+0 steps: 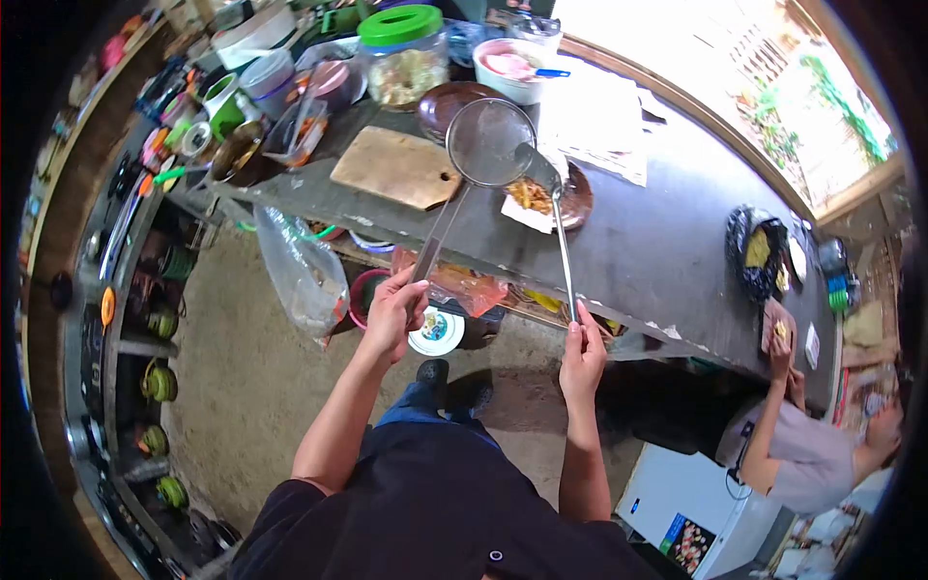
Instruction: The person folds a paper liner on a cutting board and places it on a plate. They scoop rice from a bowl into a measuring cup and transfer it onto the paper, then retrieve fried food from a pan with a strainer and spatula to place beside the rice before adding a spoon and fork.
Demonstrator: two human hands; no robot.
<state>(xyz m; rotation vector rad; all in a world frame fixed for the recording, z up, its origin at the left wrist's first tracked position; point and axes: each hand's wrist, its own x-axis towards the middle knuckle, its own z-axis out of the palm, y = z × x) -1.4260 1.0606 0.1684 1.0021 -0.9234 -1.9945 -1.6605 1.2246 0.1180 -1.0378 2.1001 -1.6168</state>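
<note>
My left hand is closed around the long handle of a round wire-mesh strainer, which is held up over the counter. In my right hand is the handle of a metal ladle; its dark head overlaps the strainer's right rim in this view. Beyond the ladle, browned fried food lies on white paper on a round brown plate. A wooden cutting board rests left of the strainer. Behind the mesh, part of a dark round lid is hidden.
A green-lidded jar, a white bowl and paper sheets stand along the back. A pan and several tubs crowd the left. At right, another person works beside a black plastic bag. A plastic bag hangs below the counter.
</note>
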